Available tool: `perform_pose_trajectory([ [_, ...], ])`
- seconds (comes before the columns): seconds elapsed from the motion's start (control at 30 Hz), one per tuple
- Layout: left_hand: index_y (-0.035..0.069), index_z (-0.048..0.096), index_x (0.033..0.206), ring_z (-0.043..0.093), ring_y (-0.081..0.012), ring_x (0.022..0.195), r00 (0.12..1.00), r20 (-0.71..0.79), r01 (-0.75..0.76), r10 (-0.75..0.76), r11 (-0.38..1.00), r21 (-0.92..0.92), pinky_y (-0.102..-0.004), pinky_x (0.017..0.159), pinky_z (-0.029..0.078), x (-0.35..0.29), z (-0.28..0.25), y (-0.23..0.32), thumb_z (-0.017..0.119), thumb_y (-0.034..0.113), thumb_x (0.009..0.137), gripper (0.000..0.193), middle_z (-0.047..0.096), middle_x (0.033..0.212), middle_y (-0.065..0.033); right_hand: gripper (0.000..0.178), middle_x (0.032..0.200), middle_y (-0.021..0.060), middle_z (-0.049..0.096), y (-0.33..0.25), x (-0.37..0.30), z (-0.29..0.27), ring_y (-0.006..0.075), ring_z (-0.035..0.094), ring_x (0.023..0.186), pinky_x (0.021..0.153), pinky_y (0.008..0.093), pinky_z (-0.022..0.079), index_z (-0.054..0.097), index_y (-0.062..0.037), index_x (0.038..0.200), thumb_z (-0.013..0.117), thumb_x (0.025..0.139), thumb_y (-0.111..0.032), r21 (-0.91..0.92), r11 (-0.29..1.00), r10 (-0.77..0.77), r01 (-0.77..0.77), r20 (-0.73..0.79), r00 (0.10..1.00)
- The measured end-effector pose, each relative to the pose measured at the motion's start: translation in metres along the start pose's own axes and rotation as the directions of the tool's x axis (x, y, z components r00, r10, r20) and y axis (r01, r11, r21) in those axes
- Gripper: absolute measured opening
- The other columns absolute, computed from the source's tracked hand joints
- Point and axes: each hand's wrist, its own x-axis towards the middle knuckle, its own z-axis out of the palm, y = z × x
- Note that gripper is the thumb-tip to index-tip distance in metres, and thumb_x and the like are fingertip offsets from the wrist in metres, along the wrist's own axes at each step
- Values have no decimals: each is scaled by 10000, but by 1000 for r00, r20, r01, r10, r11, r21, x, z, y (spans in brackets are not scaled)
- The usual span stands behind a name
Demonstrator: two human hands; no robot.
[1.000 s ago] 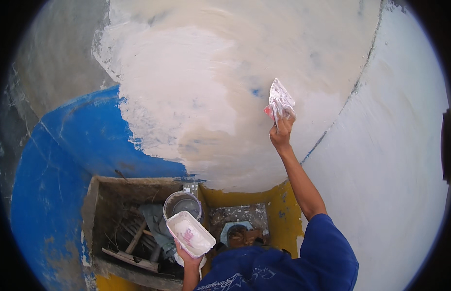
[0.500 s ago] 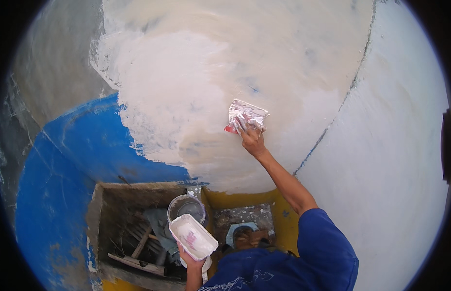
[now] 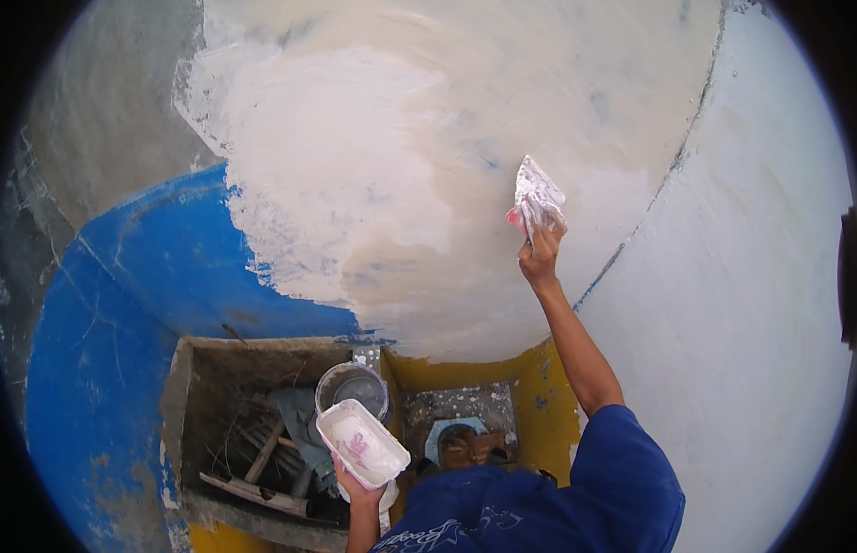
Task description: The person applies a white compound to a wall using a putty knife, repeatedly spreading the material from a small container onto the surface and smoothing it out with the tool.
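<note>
My right hand (image 3: 542,255) grips a red putty spreader (image 3: 536,191) smeared with white putty, held against or just off the wall (image 3: 392,138); I cannot tell which. My fingers are coated white as well. Low in the view, my left hand (image 3: 357,487) is closed round the side of a white rectangular tub (image 3: 362,444), which has white putty and a pinkish patch inside. Fresh white and damp beige putty covers much of the wall, and its ragged left edge borders blue paint (image 3: 189,267).
Below the wall is a concrete basin (image 3: 175,405) holding wood scraps (image 3: 263,456) and a grey cloth (image 3: 299,424). A round bucket (image 3: 329,382) stands behind the tub. A yellow-painted partition (image 3: 556,405) and a pale blue toilet pan (image 3: 438,442) lie to the right. A crack (image 3: 654,198) marks the wall corner.
My right hand has moved to the right and slightly up across the wall, and the spreader has turned from broad side showing to a narrower, upward-pointing tilt. The tub has barely shifted.
</note>
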Motion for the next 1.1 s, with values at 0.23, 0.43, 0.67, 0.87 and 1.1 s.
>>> perform_pose_trajectory([
  [0.23, 168, 446, 1431, 528, -364, 1226, 999, 6, 33, -33, 999, -18, -594, 1026, 406, 8, -8, -1, 398, 605, 951, 651, 535, 1377, -90, 552, 1178, 161, 655, -79, -57, 11, 410, 507, 1198, 1045, 525, 347, 678, -20, 1144, 509, 639, 124, 283, 959, -120, 11, 370, 921],
  [0.43, 173, 439, 1432, 539, -365, 1216, 1000, -12, -7, 7, 999, -36, -599, 1015, 416, 4, -8, -2, 385, 603, 957, 643, 535, 1376, -95, 611, 1149, 166, 680, -54, 100, -27, 419, 498, 1175, 1007, 477, 387, 629, 56, 1206, 453, 629, 154, 65, 997, -31, 42, -165, 986],
  [0.67, 170, 434, 1432, 550, -376, 1198, 1000, -6, -20, 20, 999, -32, -598, 1002, 431, 0, 6, -4, 392, 600, 955, 644, 541, 1364, -97, 624, 1256, 95, 634, -79, 50, 13, 341, 508, 1175, 934, 467, 328, 639, -81, 1249, 533, 666, 113, 65, 997, -64, 52, 189, 980],
  [0.87, 160, 444, 1422, 559, -382, 1180, 999, 1, -49, 49, 998, -26, -599, 989, 438, 2, 4, -1, 392, 594, 955, 639, 547, 1352, -104, 631, 1305, 100, 618, -94, 13, 18, 319, 495, 1214, 977, 457, 310, 654, -101, 1245, 532, 665, 114, 188, 980, -99, 59, 210, 973],
  [1.1, 173, 442, 1426, 555, -377, 1190, 1000, 12, -18, 18, 1000, 5, -602, 990, 437, 3, 6, -3, 392, 595, 955, 635, 547, 1355, -95, 636, 1195, 70, 651, -32, 0, 61, 305, 520, 1139, 925, 457, 352, 650, -178, 1269, 579, 688, 69, -40, 990, -125, 137, 212, 969],
])
